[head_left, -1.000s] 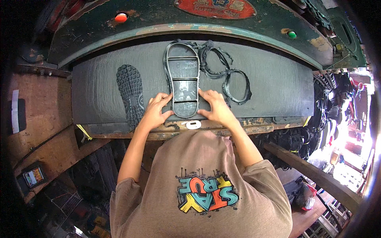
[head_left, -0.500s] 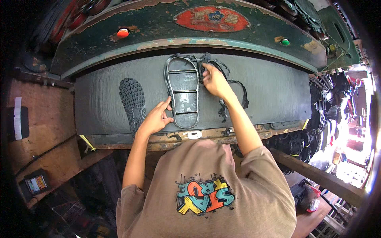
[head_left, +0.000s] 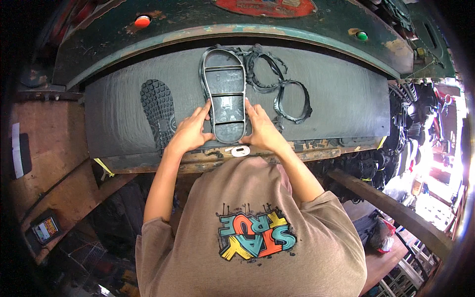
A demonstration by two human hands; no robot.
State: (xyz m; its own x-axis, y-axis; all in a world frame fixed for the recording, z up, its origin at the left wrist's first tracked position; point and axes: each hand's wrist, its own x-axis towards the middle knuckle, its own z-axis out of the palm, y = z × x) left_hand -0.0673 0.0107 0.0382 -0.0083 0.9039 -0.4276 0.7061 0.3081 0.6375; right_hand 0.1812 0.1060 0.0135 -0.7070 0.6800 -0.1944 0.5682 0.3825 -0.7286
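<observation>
1. Worn dark-grey surface [head_left: 341,99] runs across a cluttered workshop, with a scuffed green machine beam [head_left: 247,27] along its far side.
2. At far left on the beam is a red button [head_left: 142,21].
3. On the surface's left part lies a black treaded sole [head_left: 158,106], toe end far.
4. Just right of it, the left hand [head_left: 189,132] has its fingers and thumb spread, tips touching the frame's near left side.
5. Near the middle, a sole-shaped frame [head_left: 230,93] with crossbars lies flat, its narrower end near.
6. Just nearer is a small white oval object [head_left: 240,151].
7. The right hand [head_left: 263,131], fingers also parted, touches the frame's near right side.
8. Farther right lie looped black strips [head_left: 280,87].
</observation>
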